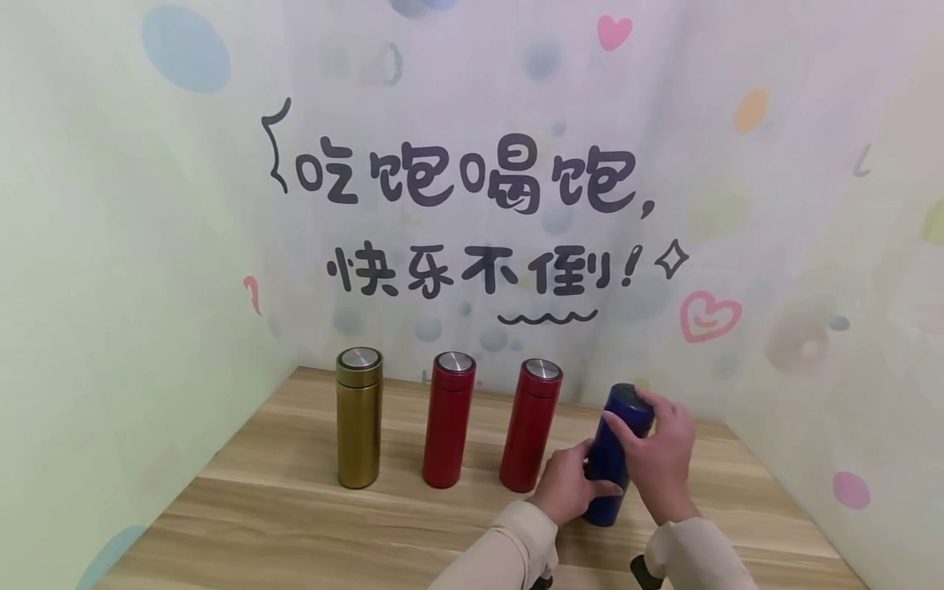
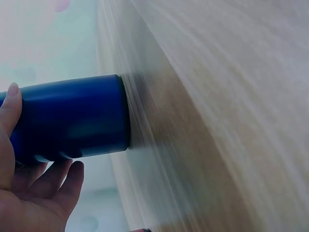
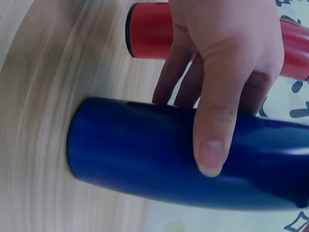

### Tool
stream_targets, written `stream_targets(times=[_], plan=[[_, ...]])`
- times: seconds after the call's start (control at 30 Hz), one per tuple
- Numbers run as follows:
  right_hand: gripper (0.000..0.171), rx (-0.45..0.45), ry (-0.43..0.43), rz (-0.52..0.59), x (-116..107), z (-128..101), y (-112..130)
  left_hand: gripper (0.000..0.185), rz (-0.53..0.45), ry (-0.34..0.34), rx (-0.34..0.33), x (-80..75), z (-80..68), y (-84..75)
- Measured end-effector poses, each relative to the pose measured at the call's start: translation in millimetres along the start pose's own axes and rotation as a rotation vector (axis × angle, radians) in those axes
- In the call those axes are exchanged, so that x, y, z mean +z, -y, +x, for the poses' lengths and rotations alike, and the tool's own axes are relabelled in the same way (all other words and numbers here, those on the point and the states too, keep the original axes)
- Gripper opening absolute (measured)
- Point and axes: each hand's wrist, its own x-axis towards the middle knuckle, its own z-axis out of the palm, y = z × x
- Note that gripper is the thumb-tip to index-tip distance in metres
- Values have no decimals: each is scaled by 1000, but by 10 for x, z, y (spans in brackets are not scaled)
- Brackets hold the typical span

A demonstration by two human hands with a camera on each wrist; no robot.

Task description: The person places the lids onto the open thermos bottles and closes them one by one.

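Both hands grip the blue flask (image 1: 615, 459) on the counter (image 1: 295, 524): left hand (image 1: 566, 485) low, right hand (image 1: 659, 459) w/ fingers round the cap. Flask looks tilted; a slip could knock the nearest red flask (image 1: 529, 426).

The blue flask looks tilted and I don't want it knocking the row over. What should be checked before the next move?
1. Left hand grips the blue flask low on its body: ok.
2. Right hand holds its upper part: ok.
3. Flask upright: not ok, it leans.
4. Clear of the nearest red flask: ok, a gap shows.
5. Flask base flat on the table: cannot tell.
6. Lid tight: cannot tell.
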Motion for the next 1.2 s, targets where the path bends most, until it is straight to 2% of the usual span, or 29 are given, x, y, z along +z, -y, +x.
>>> stream_targets(times=[0.13, 0.23, 0.33, 0.47, 0.57, 0.63, 0.73, 0.9, 1.07, 1.2], plan=[[58, -27, -38, -66, 6, -9, 42, 56, -6, 4, 2, -5, 4, 3], [57, -15, -17, -77, -14, 1, 38, 56, -7, 7, 1, 6, 8, 4], [55, 40, 78, 18, -76, 32, 22, 56, 7, 4, 4, 18, 16, 7], [59, 121, 271, 194, -190, 96, -23, 58, 44, -17, 29, 20, 24, 9], [58, 126, 377, 265, -244, 135, -75, 59, 53, -25, 47, 16, 26, 14], [54, 120, 411, 287, -263, 147, -104, 60, 52, -24, 53, 15, 26, 21], [49, 126, 414, 271, -278, 143, -123, 60, 53, -23, 59, 19, 24, 31], [50, 153, 376, 202, -269, 139, -114, 60, 46, -31, 54, 26, 17, 23], [51, 187, 282, 169, -202, 118, -83, 58, 41, -35, 54, 21, 5, 15], [53, 176, 208, 123, -140, 107, -36, 56, 49, -37, 52, 19, 2, 22]])
